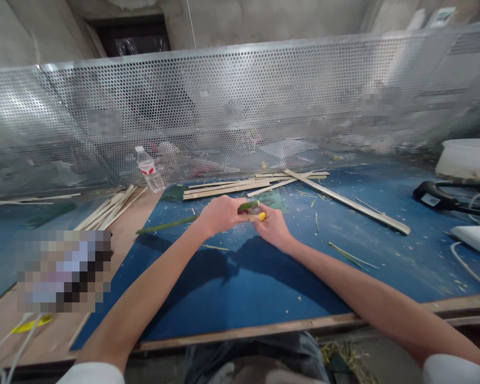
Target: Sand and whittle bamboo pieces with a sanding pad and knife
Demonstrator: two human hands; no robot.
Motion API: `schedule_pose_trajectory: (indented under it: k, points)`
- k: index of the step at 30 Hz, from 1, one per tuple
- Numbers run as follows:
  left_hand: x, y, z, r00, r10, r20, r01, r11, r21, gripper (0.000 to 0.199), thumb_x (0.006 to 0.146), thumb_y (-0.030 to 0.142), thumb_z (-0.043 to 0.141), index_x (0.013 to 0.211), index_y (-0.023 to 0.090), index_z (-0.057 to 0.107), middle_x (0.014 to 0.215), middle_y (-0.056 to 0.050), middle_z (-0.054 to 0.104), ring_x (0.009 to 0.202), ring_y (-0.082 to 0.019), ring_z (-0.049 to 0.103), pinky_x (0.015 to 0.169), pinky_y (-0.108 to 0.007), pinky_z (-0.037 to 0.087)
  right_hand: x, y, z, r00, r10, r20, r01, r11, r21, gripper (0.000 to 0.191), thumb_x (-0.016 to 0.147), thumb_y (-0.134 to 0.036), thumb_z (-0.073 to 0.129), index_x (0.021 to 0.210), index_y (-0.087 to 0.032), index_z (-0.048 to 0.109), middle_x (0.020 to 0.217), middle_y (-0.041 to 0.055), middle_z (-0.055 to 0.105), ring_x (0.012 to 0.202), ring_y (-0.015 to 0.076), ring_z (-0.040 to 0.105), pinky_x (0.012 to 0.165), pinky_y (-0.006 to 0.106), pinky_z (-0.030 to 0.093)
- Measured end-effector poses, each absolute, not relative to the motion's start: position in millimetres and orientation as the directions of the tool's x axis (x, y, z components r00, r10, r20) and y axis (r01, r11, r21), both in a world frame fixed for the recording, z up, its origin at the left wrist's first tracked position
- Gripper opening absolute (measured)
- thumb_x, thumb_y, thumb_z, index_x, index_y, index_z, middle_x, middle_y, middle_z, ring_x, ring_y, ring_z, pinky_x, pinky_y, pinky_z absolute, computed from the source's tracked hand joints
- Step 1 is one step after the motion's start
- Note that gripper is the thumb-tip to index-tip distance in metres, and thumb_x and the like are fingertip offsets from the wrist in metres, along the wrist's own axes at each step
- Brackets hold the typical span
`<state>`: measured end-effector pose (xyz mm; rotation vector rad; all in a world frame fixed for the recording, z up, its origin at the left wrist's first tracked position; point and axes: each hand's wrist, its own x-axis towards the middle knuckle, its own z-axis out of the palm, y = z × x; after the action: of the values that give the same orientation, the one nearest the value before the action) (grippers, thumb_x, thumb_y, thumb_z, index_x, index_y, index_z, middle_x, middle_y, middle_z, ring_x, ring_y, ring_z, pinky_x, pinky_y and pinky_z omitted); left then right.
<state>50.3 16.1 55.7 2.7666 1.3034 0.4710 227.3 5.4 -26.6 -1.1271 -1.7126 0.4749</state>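
My left hand [223,212] is closed round a green bamboo stick [168,226], held above the blue mat. The stick's long end points out to the left, and its cut end shows between my two hands. My right hand [274,226] grips a small yellow-handled knife [261,216] against that cut end; fingers hide most of it and its blade is hard to make out. Behind my hands lie several pale bamboo strips [228,188]. One long pale strip [352,205] slants across the mat to the right.
Thin green slivers [352,256] litter the blue mat [264,298]. A perforated metal screen [240,90] closes the back. At left are a water bottle [149,169], more strips [106,210] and a blurred-out device [68,272]. A white tub [466,157] and black ring-shaped object [436,194] stand right.
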Motion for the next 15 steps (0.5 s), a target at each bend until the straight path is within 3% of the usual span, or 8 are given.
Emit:
schedule_pose_trajectory:
  k: [15]
  points:
    - [51.7, 19.0, 56.7, 0.634, 0.74, 0.223, 0.696, -0.672, 0.253, 0.056, 0.088, 0.072, 0.051, 0.074, 0.019, 0.062, 0.058, 0.002, 0.054, 0.054, -0.011, 0.043, 0.054, -0.026, 0.027, 219.7, 9.5, -43.5, -0.019, 0.875, 0.484, 0.417, 0.447, -0.792, 0.018, 0.077, -0.03, 0.05, 0.079, -0.018, 0.063, 0.06, -0.0041, 0.056, 0.057, 0.0115, 0.043, 0.054, 0.022, 0.033]
